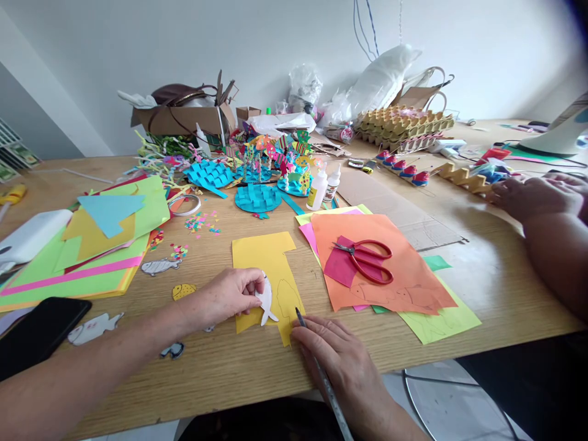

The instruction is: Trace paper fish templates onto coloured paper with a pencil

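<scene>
My left hand [239,293] pinches a white paper fish cutout [266,300] over a sheet of yellow paper [257,252]. A pencil outline of a fish shows on the yellow paper, to the right of the cutout. My right hand [333,349] is closed round a pencil [328,386], its tip at the lower right edge of the yellow sheet. Left of the sheet lie a white fish cutout [160,266], a yellow fish [184,291] partly behind my left forearm, and a larger white fish [94,328].
Red-handled scissors [374,260] rest on orange paper [340,226] with fish outlines. Coloured sheets [151,208] and a black phone [41,334] lie left. Glue bottles [316,188] and blue woven paper pieces [257,197] stand behind. Another person's hands [537,196] work at right.
</scene>
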{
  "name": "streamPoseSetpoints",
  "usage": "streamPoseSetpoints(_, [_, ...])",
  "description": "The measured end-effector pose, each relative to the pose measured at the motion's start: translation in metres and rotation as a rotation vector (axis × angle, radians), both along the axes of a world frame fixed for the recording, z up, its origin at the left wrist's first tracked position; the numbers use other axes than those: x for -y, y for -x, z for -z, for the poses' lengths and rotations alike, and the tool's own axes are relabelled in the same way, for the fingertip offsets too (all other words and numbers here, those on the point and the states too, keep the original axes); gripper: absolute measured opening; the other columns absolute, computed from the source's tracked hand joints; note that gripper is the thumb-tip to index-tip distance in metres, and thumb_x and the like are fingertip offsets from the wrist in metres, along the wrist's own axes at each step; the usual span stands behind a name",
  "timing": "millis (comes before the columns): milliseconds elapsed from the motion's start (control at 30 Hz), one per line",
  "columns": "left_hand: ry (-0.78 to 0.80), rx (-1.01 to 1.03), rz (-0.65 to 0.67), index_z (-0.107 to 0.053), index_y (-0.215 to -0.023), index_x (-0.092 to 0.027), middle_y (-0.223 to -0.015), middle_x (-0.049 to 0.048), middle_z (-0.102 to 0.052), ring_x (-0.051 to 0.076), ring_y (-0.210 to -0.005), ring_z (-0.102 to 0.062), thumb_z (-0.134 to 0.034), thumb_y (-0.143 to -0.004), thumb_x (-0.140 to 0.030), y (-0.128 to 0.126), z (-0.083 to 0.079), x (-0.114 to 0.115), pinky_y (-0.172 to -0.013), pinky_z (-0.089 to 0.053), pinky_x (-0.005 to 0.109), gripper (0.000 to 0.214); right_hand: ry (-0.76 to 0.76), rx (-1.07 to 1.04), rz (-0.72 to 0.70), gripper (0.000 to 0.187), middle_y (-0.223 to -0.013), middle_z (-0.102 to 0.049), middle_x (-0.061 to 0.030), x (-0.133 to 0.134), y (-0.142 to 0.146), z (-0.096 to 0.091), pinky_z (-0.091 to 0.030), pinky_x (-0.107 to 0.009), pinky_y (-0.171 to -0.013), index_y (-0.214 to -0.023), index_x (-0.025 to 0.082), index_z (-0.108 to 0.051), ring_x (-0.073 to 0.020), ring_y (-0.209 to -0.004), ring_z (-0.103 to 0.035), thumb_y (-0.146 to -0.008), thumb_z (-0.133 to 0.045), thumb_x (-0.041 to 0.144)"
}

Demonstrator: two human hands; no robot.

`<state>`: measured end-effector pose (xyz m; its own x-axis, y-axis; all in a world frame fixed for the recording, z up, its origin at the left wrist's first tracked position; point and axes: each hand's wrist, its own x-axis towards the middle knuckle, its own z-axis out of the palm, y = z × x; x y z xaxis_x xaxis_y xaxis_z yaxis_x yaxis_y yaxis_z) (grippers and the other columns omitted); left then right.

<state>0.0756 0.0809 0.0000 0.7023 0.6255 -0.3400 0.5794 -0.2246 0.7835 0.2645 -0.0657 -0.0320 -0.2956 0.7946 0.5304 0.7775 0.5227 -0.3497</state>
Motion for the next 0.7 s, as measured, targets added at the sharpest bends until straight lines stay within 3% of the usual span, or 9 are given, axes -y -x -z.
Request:
streamPoseSetpoints(200, [-0.155, -0.068, 0.102, -0.050, -0.076, -0.020, -0.063, -0.0063, -0.049, 0.012, -0.060, -0.047, -0.053, -0.073, -0.020, 0.000, -0.007, -0.003, -0.056, -0.035, 0.022, 0.004, -0.013, -0.001, 0.004, 0.023, -0.098, -0.070, -0.0097, 0.000, 0.001, 0.001, -0.054, -0.034, -0.077, -0.107, 0.016, -0.056, -0.0202, -0.095, -0.065, -0.093, -0.039, 0.012])
streamPoseSetpoints(700, [-0.317, -0.192, 0.219, -0.052, -0.076, -0.020, -0.060, -0.0066, -0.050, 0.012, -0.056, -0.049, -0.054, -0.075, -0.017, -0.004, -0.019, -0.001, -0.053, -0.032, 0.021, 0.003, -0.052, 0.015, -0.005, 0.024, -0.098, -0.071, -0.0108, -0.001, -0.001, 0.001, -0.054, -0.034, -0.076, -0.108, 0.015, -0.057, -0.0213, -0.094, -0.066, -0.097, -0.035, 0.016])
